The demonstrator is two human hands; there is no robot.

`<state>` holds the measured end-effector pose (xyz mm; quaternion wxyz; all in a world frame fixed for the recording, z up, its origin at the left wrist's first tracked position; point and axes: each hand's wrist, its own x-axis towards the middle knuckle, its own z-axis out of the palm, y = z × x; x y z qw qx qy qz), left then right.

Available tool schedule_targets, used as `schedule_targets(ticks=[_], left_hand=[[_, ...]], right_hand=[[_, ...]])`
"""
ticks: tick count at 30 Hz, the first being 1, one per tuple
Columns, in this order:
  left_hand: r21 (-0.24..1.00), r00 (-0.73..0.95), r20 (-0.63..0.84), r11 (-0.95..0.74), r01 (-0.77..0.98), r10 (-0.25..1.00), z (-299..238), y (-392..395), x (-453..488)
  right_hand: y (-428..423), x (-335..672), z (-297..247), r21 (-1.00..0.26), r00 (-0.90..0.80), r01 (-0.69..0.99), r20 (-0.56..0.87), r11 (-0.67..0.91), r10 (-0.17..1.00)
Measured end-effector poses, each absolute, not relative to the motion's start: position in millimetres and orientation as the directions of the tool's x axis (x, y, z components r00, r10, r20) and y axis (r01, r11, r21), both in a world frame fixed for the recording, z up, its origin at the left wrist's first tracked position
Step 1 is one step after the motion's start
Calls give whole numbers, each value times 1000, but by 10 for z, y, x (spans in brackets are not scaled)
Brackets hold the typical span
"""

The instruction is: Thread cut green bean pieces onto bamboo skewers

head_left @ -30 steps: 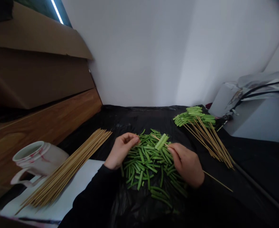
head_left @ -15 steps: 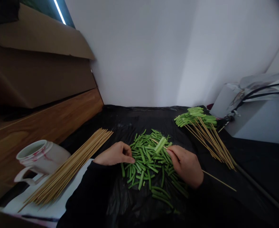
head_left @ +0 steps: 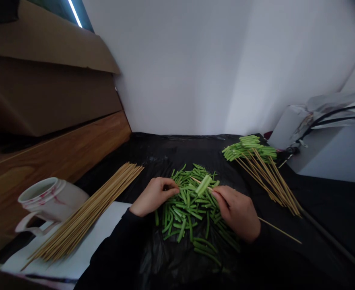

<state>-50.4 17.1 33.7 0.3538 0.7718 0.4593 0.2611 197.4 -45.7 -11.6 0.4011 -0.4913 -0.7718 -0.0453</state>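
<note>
A heap of cut green stalk pieces (head_left: 192, 209) lies on black plastic sheeting (head_left: 177, 155) in front of me. My right hand (head_left: 236, 211) pinches a bamboo skewer (head_left: 278, 230) whose tip carries several green pieces (head_left: 203, 184) threaded side by side; its tail sticks out to the right. My left hand (head_left: 155, 195) is at the heap's left edge, fingers pinched together on a green piece among the stalks.
A bundle of bare skewers (head_left: 89, 215) lies at the left on white paper, beside a white mug (head_left: 46, 201). Finished skewers with green pieces (head_left: 257, 161) are stacked at the back right. A wooden ledge and cardboard boxes rise at left; a grey box (head_left: 325, 149) sits at right.
My left hand dropped to the heap's left edge, then lifted slightly toward the skewer tip with fingers pinched. The right hand and skewer stayed almost still.
</note>
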Motion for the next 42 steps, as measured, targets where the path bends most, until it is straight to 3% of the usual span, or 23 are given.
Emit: schedule_targets(ticks=[3,6,10,14,42], left_hand=[[934,329,45,-157,321,943,271,149,-378],[996,328,-72,51,75,942,215,112,-271],[947,379,-182,265,-179,907,222,72,-212],[891,356,-223,338,-303,907,252,81,-220],[903,308,-184,284,-324,934,202,100,-217]], right_hand=[[-467,1970,-107,-330,-202,784,666,526,718],[-488,1960,-89,-334,-224,772,653,541,723],[-513,1937,-68,-316,-247,765,659,560,710],[-526,1917,-56,-313,-255,764,657,564,709],[-546,1925,-91,-268,-281,793,636,548,718]])
